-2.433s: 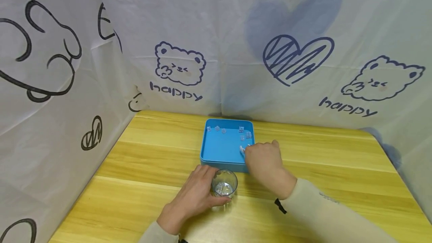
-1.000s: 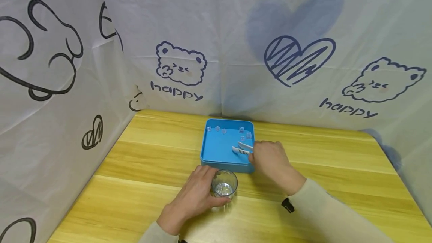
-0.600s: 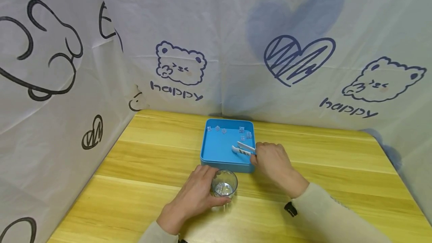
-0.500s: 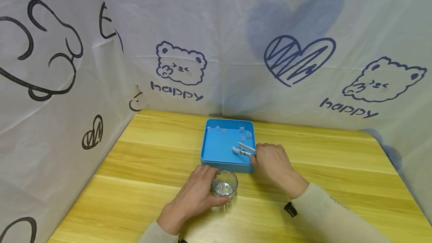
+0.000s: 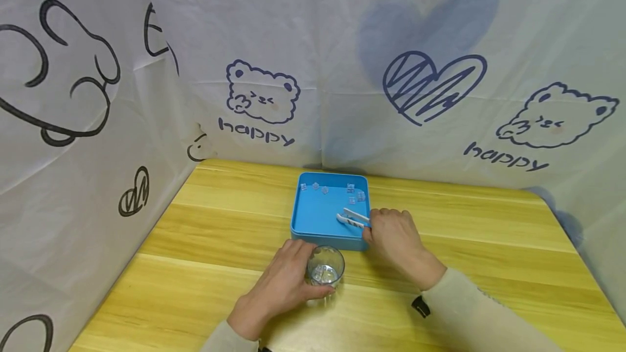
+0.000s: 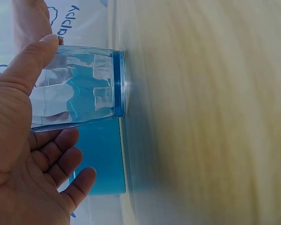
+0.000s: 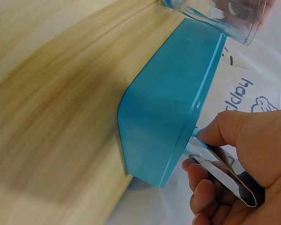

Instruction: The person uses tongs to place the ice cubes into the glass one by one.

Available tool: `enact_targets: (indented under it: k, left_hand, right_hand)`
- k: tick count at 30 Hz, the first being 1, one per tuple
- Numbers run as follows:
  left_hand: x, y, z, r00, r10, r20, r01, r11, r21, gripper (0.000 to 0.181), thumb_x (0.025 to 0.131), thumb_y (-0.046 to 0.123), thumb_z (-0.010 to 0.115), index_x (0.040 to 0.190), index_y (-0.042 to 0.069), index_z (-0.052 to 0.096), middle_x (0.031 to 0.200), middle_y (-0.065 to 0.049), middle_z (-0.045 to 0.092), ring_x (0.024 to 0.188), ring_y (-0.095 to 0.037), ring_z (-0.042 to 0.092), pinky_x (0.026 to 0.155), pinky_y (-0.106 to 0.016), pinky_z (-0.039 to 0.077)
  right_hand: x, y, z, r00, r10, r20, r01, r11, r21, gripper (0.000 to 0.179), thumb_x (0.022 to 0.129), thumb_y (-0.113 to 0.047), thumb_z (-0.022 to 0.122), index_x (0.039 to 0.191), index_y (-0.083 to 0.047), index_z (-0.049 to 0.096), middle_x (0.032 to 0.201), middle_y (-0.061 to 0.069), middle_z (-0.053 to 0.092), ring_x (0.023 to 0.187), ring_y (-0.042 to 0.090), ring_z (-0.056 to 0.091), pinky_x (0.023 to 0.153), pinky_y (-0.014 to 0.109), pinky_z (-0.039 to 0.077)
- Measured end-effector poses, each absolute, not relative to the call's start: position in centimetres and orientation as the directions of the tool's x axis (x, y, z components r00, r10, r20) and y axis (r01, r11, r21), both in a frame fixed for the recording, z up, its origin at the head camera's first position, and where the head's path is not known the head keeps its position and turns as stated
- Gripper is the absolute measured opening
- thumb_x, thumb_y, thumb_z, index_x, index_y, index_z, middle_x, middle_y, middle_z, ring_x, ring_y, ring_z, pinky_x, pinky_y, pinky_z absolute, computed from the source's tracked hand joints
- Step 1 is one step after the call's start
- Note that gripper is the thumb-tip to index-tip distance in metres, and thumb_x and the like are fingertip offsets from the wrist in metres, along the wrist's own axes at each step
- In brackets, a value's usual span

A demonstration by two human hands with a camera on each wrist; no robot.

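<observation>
My left hand (image 5: 281,281) holds a clear drinking glass (image 5: 325,257) on the table, thumb at the near side and fingers at the far side. In the left wrist view the glass (image 6: 84,89) stands on its base. Several clear cubes lie in the glass. My right hand (image 5: 395,240) grips small tongs (image 5: 356,223), metal in the right wrist view, with white tips. The tips point left over the inside of a blue tray (image 5: 318,216), slightly apart; I cannot tell whether a cube sits between them. Along the tray's far side lie several clear cubes (image 5: 350,188).
The wooden table (image 5: 205,221) bears the tray, with the glass just in front of its near wall. Printed white cloth (image 5: 274,15) hangs behind the table and on the left and right sides.
My right hand has shifted a little right, and the tongs have swung to point left across the tray. Most recently their tips have drawn closer together. The left hand and glass have stayed put.
</observation>
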State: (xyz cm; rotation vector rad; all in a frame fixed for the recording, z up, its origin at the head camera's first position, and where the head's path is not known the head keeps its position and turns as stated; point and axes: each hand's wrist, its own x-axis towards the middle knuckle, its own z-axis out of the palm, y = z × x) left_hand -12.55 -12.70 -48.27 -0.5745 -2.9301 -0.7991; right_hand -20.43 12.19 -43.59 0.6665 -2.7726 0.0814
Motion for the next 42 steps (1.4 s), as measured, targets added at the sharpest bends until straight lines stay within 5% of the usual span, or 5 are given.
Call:
enact_targets:
  k: [42]
  left_hand:
    - [-12.5,-12.6,-48.0,-0.935,0.334,0.115,0.347,0.802,0.486,0.085,0.08,0.06,0.087,0.141,0.01,0.057,0.133,-0.003,0.062,0.121,-0.021,0.053,0.11,-0.045,0.048]
  right_hand:
    - [-19.9,13.0,-43.6,-0.846,-0.433,0.31,-0.489,0.863,-0.129,0.028,0.091,-0.01,0.068,0.07,-0.011,0.05,0.063,0.001,0.042,0.06,0.02,0.04,0.059,0.031,0.032]
